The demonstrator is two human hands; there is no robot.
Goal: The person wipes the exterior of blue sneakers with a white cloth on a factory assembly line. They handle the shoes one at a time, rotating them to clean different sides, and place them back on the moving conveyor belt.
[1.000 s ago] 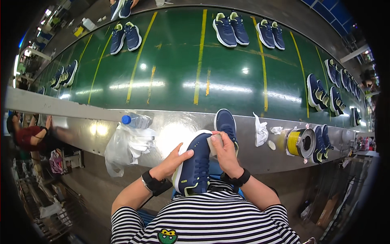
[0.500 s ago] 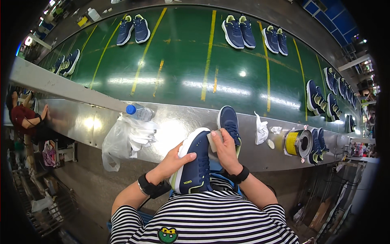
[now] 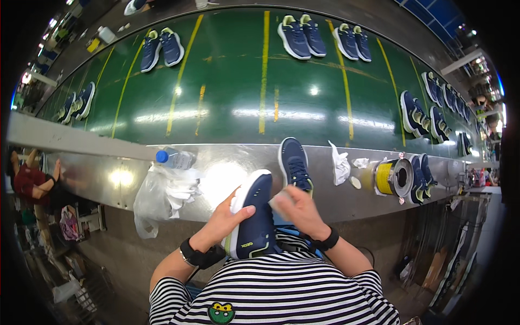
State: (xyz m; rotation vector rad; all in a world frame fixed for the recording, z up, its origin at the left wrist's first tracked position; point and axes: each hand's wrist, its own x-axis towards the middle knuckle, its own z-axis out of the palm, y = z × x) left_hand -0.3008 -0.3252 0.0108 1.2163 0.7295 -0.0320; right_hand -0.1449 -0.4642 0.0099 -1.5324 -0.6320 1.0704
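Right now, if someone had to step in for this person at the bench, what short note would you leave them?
Left hand: grips the navy sneaker by its white-soled side, toe pointing away from the body.
Right hand: blurred, pressing a pale cloth-like piece against the shoe's upper; what it is exactly cannot be told.
Nearby: the matching sneaker lies on the metal bench, with a plastic bag, water bottle and yellow tape roll.
Done: one shoe in hand. Left: unclear how far the wiping has got; the second sneaker lies untouched.
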